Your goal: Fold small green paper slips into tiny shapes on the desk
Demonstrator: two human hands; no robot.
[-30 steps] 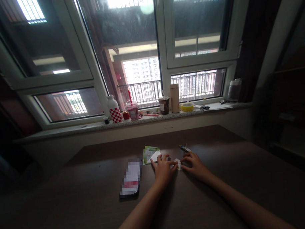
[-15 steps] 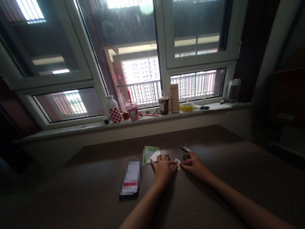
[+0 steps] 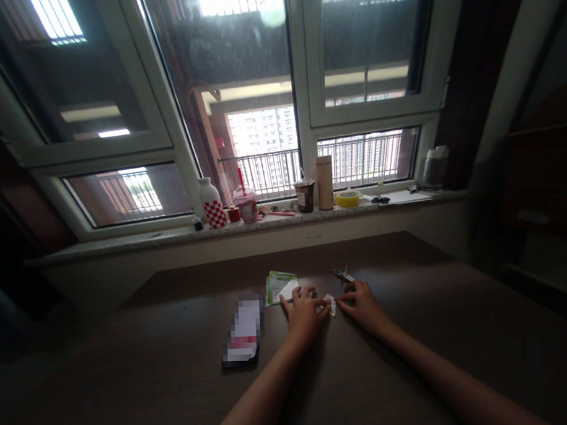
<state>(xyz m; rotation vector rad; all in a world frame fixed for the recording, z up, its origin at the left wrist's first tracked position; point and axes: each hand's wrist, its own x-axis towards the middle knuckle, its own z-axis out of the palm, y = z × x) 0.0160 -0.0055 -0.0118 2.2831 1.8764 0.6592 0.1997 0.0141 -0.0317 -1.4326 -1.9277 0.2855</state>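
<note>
On the brown table, a small white paper piece (image 3: pixel 332 305) with faint coloured print lies between my two hands. My left hand (image 3: pixel 306 314) has thumb and forefinger closed on its left side, the other fingers spread over a white folded sheet (image 3: pixel 289 291). Bent and close together, the fingertips of my right hand (image 3: pixel 362 307) meet the piece's right edge; the exact grip is too small to see clearly. Green printed sheets (image 3: pixel 273 288) lie under the white sheet. Just beyond my right hand is a small, thin multicoloured object (image 3: pixel 343 275) of unclear kind.
A phone (image 3: pixel 243 331) with a blurred screen lies left of my left forearm. Along the windowsill (image 3: pixel 173 239) stand a checkered bottle (image 3: pixel 214 205), a pink drink cup (image 3: pixel 245 204), a dark cup (image 3: pixel 304 195), a tan flask (image 3: pixel 324 182), yellow tape (image 3: pixel 347 200) and black-handled scissors (image 3: pixel 380 200).
My right fingertips have shifted slightly upward along the paper piece's right edge, and the piece shows a straighter outline. My left hand stays almost still.
</note>
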